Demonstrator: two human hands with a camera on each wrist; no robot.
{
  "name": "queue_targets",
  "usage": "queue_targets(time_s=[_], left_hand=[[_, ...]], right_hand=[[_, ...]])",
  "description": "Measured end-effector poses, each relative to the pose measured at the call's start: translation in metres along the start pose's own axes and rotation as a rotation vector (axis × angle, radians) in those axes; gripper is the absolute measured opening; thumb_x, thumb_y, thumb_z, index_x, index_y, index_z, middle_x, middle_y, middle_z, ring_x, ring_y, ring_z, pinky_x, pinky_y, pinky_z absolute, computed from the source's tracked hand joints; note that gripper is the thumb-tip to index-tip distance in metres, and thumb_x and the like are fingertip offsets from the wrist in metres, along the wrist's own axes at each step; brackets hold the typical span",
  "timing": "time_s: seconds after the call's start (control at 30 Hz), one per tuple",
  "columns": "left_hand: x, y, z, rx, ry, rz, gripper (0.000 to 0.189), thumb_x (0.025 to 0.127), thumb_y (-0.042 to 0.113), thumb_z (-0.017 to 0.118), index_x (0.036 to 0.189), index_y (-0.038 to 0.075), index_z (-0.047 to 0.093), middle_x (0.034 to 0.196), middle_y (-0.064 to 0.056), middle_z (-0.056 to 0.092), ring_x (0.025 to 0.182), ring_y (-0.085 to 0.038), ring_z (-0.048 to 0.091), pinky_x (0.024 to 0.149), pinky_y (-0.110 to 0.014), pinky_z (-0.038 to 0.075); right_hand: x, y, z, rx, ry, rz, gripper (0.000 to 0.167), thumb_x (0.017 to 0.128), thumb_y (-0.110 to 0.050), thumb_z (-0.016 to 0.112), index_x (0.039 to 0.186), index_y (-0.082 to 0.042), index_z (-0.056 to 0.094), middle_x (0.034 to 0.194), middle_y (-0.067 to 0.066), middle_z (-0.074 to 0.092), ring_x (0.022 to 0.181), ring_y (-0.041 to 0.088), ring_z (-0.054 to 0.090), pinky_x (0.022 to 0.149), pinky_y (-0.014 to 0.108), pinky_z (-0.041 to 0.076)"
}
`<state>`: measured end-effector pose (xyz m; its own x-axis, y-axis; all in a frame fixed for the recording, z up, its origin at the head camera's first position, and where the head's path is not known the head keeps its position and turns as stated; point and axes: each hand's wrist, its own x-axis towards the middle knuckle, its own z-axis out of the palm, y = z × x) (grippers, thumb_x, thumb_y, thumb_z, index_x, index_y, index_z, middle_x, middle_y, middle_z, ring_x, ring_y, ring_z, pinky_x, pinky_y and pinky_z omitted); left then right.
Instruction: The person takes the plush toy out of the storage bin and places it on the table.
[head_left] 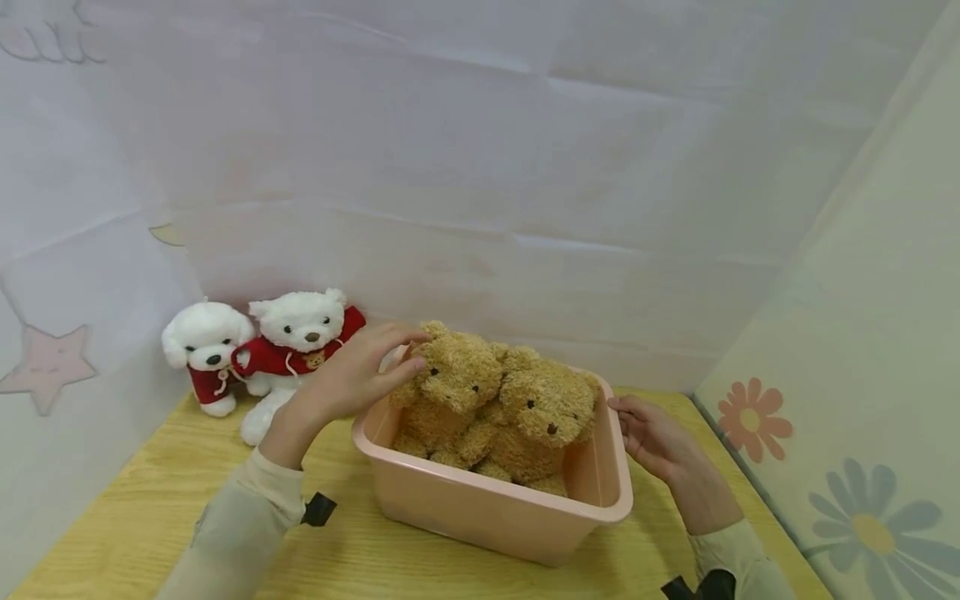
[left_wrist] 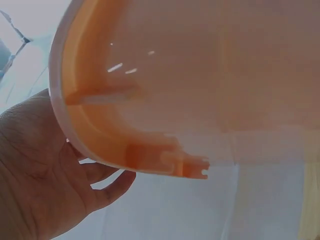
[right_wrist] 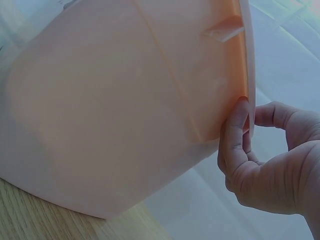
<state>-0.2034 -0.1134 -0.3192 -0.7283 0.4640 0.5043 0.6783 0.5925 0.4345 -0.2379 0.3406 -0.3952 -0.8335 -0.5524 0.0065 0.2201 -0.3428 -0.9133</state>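
Observation:
A pink plastic tub (head_left: 480, 508) stands on the table with two curly brown teddy bears seated inside, a left teddy bear (head_left: 457, 371) and a right teddy bear (head_left: 551, 404). My left hand (head_left: 367, 367) reaches over the tub's back left corner, thumb and fingers loosely extended beside the left bear's head. In the left wrist view this hand shows beyond the tub's curved rim (left_wrist: 57, 100). At the right side, my right hand (head_left: 660, 442) pinches the rim. Seen from the right wrist, fingers (right_wrist: 235, 135) curl under the rim's edge from outside.
To the left, a white plush dog (head_left: 210, 333) and a white plush bear (head_left: 307, 321), both in red clothes, sit against the back wall. The wooden table (head_left: 127, 492) meets pale cloth walls at the back and sides.

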Motion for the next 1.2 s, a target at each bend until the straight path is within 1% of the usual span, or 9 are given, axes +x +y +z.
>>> queue_targets(time_s=[0.1, 0.2, 0.33, 0.47, 0.6, 0.77, 0.93, 1.07, 1.2], left_hand=[[0.001, 0.004, -0.003, 0.008, -0.002, -0.006, 0.041, 0.103, 0.029, 0.064, 0.141, 0.011, 0.061, 0.142, -0.005, 0.057, 0.132, -0.026, 0.050, 0.106, -0.051, 0.042], [0.009, 0.004, -0.005, 0.083, -0.045, -0.001, 0.043, 0.104, 0.029, 0.063, 0.142, 0.011, 0.058, 0.141, -0.007, 0.056, 0.127, -0.028, 0.054, 0.102, -0.051, 0.046], [0.027, 0.000, -0.009, 0.200, -0.171, 0.011, 0.050, 0.102, 0.035, 0.065, 0.145, 0.011, 0.056, 0.142, -0.010, 0.052, 0.113, -0.028, 0.060, 0.095, -0.048, 0.050], [0.041, -0.005, -0.011, 0.260, -0.343, 0.005, 0.062, 0.100, 0.043, 0.065, 0.151, 0.012, 0.049, 0.146, -0.012, 0.048, 0.118, -0.030, 0.058, 0.095, -0.049, 0.049], [0.049, -0.008, -0.016, 0.233, -0.479, -0.027, 0.073, 0.099, 0.048, 0.066, 0.157, 0.012, 0.040, 0.153, -0.012, 0.043, 0.131, -0.034, 0.050, 0.103, -0.053, 0.044], [0.056, -0.013, -0.018, 0.128, -0.571, -0.062, 0.089, 0.092, 0.049, 0.075, 0.160, 0.012, 0.032, 0.159, -0.012, 0.037, 0.142, -0.034, 0.037, 0.113, -0.053, 0.032], [0.060, -0.020, -0.011, 0.025, -0.572, -0.085, 0.094, 0.088, 0.050, 0.078, 0.161, 0.017, 0.030, 0.161, -0.008, 0.034, 0.144, -0.031, 0.033, 0.115, -0.052, 0.030], [0.061, -0.028, -0.003, -0.026, -0.513, -0.072, 0.091, 0.087, 0.047, 0.080, 0.159, 0.017, 0.035, 0.159, -0.006, 0.037, 0.144, -0.029, 0.034, 0.113, -0.053, 0.032], [0.063, -0.030, 0.005, -0.041, -0.450, -0.052, 0.083, 0.086, 0.038, 0.083, 0.155, 0.014, 0.044, 0.154, -0.005, 0.045, 0.141, -0.028, 0.040, 0.110, -0.052, 0.037]], right_hand=[[0.002, 0.002, 0.001, 0.015, -0.023, 0.006, 0.028, 0.112, -0.009, 0.037, 0.113, -0.004, 0.064, 0.100, 0.007, 0.066, 0.087, 0.015, 0.066, 0.077, 0.025, 0.058], [0.003, 0.002, 0.001, 0.028, -0.040, 0.010, 0.029, 0.112, -0.008, 0.036, 0.113, -0.004, 0.065, 0.100, 0.007, 0.066, 0.087, 0.015, 0.067, 0.077, 0.025, 0.058], [0.006, 0.000, 0.002, 0.026, -0.030, 0.004, 0.027, 0.111, -0.008, 0.037, 0.111, -0.004, 0.064, 0.100, 0.007, 0.066, 0.087, 0.015, 0.066, 0.077, 0.025, 0.057], [0.009, -0.001, 0.004, 0.006, -0.011, 0.012, 0.025, 0.111, -0.008, 0.038, 0.111, -0.004, 0.063, 0.098, 0.007, 0.064, 0.085, 0.015, 0.065, 0.075, 0.026, 0.057], [0.011, -0.001, 0.007, -0.002, -0.004, 0.016, 0.022, 0.111, -0.007, 0.039, 0.114, -0.003, 0.060, 0.099, 0.008, 0.063, 0.086, 0.016, 0.065, 0.075, 0.026, 0.058], [0.011, 0.000, 0.007, -0.003, -0.004, 0.004, 0.022, 0.111, -0.007, 0.039, 0.112, -0.003, 0.061, 0.099, 0.008, 0.063, 0.086, 0.017, 0.066, 0.075, 0.027, 0.058], [0.008, -0.001, 0.004, -0.014, -0.014, -0.005, 0.027, 0.111, -0.006, 0.037, 0.109, -0.003, 0.063, 0.098, 0.008, 0.063, 0.086, 0.016, 0.066, 0.075, 0.026, 0.058], [0.007, -0.003, 0.000, -0.013, -0.007, -0.003, 0.027, 0.111, -0.006, 0.037, 0.110, -0.004, 0.064, 0.100, 0.007, 0.064, 0.087, 0.016, 0.066, 0.075, 0.026, 0.058], [0.005, -0.004, -0.004, 0.003, 0.004, 0.004, 0.026, 0.110, -0.006, 0.039, 0.110, -0.003, 0.064, 0.102, 0.008, 0.063, 0.088, 0.017, 0.066, 0.076, 0.027, 0.058]])
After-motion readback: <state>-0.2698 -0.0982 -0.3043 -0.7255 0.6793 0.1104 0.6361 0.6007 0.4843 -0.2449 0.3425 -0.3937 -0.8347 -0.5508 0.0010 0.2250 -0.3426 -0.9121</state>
